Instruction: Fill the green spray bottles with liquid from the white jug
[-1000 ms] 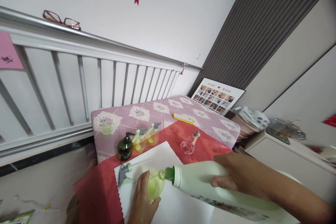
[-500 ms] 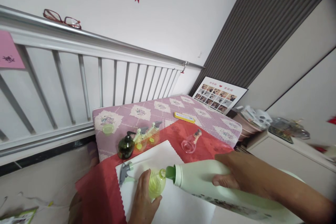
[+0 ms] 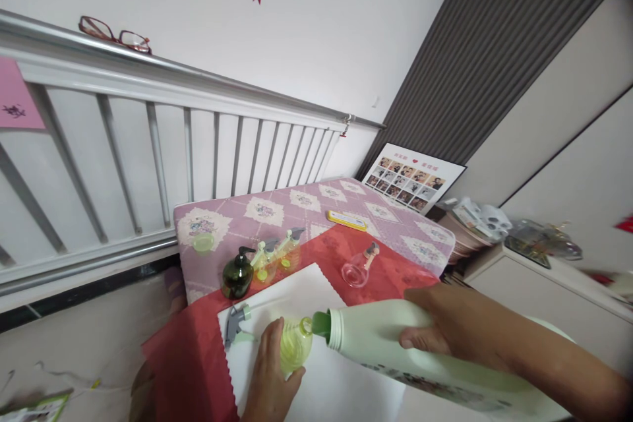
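Note:
My left hand (image 3: pixel 273 369) is wrapped round a small clear yellow bottle (image 3: pixel 295 345), whose open neck faces up and to the right. My right hand (image 3: pixel 435 323) grips a big pale green jug (image 3: pixel 376 333), tipped almost level. The jug's green spout (image 3: pixel 321 325) sits right at the bottle's mouth; whether liquid is flowing I cannot make out. Left of the bottle, a grey spray head (image 3: pixel 236 324) lies on the white mat (image 3: pixel 316 283). A dark green pump bottle (image 3: pixel 238 275) and two yellowish spray bottles (image 3: pixel 291 252) stand behind the mat.
A clear pinkish spray bottle (image 3: pixel 357 271) stands on the red cloth (image 3: pixel 395 270). Farther back, a yellow case (image 3: pixel 347 220) and a pale green lid-like piece (image 3: pixel 202 242) lie on the patterned tablecloth (image 3: pixel 316 201). A white cabinet (image 3: pixel 544 290) is on the right.
Almost nothing differs. Both hands, the yellow bottle and the tipped jug keep their places; the view has shifted very slightly.

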Action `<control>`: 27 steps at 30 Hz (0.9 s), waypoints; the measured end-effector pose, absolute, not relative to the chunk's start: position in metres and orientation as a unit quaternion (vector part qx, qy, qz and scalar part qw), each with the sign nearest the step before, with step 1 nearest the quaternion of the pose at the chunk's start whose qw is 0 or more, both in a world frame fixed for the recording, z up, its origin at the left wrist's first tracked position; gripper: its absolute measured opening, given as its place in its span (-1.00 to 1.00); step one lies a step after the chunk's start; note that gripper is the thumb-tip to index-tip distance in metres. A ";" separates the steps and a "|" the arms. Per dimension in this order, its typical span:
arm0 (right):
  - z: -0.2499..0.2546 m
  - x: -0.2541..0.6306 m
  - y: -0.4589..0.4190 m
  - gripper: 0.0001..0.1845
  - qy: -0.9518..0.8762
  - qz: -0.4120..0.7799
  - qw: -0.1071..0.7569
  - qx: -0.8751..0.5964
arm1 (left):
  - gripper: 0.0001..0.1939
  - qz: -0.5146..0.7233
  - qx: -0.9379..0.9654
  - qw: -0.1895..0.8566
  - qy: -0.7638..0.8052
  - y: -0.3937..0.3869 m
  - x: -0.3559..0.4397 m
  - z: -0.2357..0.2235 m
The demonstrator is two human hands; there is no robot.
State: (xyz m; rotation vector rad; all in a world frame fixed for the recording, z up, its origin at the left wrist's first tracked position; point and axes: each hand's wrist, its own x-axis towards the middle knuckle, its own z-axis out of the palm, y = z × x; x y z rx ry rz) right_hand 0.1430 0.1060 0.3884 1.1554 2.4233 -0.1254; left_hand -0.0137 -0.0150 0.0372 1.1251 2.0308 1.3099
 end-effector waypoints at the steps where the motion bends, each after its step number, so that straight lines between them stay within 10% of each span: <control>1: 0.389 0.143 0.106 -0.62 0.878 -0.044 0.225 0.420 | -0.15 0.475 0.411 0.239 0.740 -0.015 -0.014 0.037; 27: 0.382 0.147 0.110 -0.57 0.882 -0.030 0.224 0.414 | -0.14 0.475 0.417 0.219 0.743 -0.014 -0.014 0.032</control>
